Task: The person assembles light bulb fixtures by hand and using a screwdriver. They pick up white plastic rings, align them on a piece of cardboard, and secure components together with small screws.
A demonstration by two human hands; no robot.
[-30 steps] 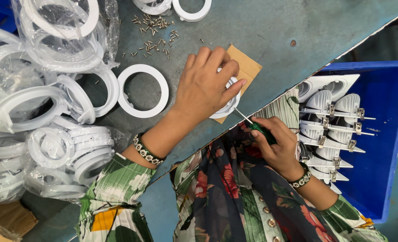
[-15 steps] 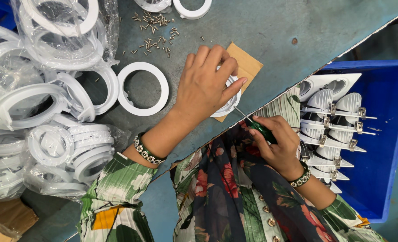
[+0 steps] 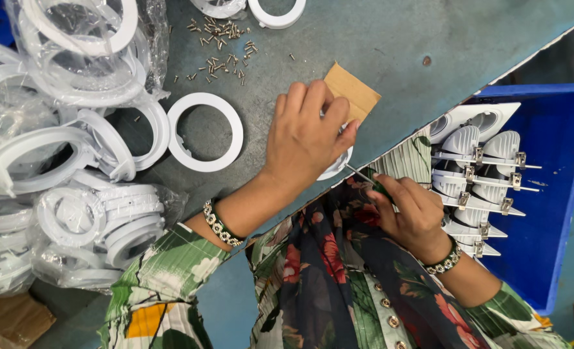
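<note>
My left hand (image 3: 306, 136) presses down over a white round plastic part (image 3: 339, 165) that lies on a piece of brown cardboard (image 3: 351, 90) at the edge of the grey table (image 3: 429, 32). Most of the part is hidden under my palm. My right hand (image 3: 410, 210) grips a green-handled screwdriver (image 3: 364, 176), its thin shaft pointing up-left into the part's side. Both wrists wear beaded bracelets.
A loose white ring (image 3: 205, 132) lies left of my left hand. Bagged white rings (image 3: 61, 129) pile up at the far left. Small screws (image 3: 219, 48) are scattered near the top. A blue bin (image 3: 552, 194) at the right holds white lamp housings (image 3: 474, 161) with metal clips.
The hands stay almost where they were; my right hand and the screwdriver have shifted only slightly against the part.
</note>
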